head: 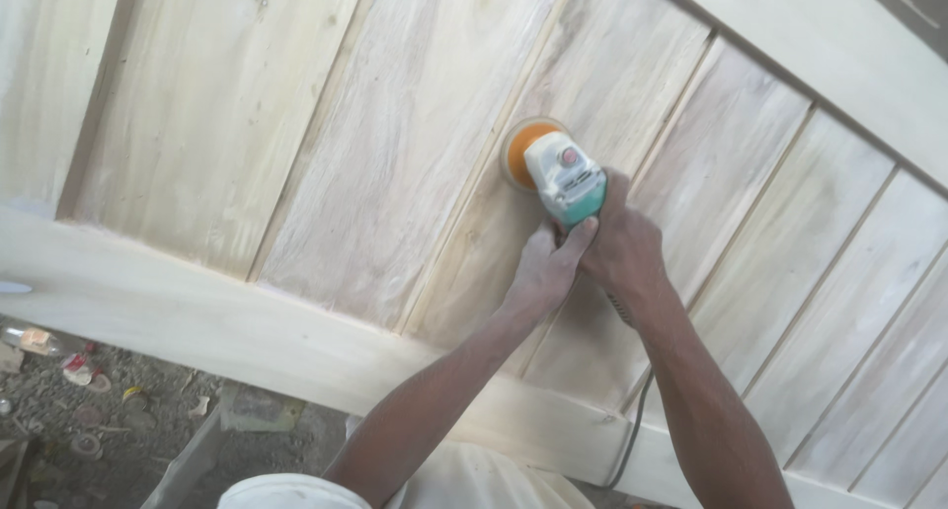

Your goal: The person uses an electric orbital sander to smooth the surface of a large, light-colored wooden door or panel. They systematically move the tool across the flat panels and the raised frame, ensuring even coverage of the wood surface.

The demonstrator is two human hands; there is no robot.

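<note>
A hand-held power sander (563,178) with a white and teal body and an orange round disc (523,149) presses against a large pale wooden panel door (395,144) made of vertical boards. My left hand (548,267), dusty with wood powder, grips the rear of the sander from below. My right hand (622,242) wraps the tool's handle from the right side. Both forearms reach up from the bottom of the view. The sander's black cord (637,420) runs down along my right arm.
A wide wooden rail (197,316) of the door crosses below the boards. Dirt ground (89,430) with scraps and litter lies at the lower left. Another wooden frame piece (849,45) runs diagonally at the upper right.
</note>
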